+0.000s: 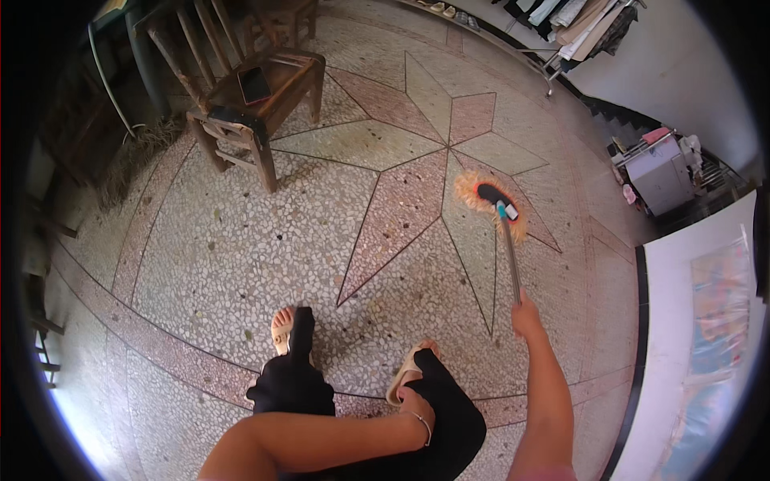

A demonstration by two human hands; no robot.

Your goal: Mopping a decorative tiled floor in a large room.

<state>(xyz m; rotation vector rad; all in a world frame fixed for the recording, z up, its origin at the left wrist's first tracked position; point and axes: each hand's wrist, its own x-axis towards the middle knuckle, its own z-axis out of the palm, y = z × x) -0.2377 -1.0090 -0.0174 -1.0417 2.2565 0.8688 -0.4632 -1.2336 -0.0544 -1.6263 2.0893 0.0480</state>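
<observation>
My right hand (527,317) is closed around the metal handle (512,258) of a fringed dust mop. Beyond it, the mop head (494,201) lies on the terrazzo floor, with orange-yellow fringe around a dark centre and a teal joint. My left hand (416,409), a bracelet at its wrist, is at my bent leg in black trousers (451,397), close to the right sandal (404,377). Its fingers are partly hidden, so whether they grip the cloth cannot be told. The left sandal (281,337) is flat on the floor.
A wooden chair (295,66) at upper left carries a smartphone (254,85). Bristly brown material (135,156) lies beside it. A clothes rack (548,78) stands at upper right, and a pale cabinet (660,174) is by the right wall. Dark specks dot the star-patterned floor (391,222).
</observation>
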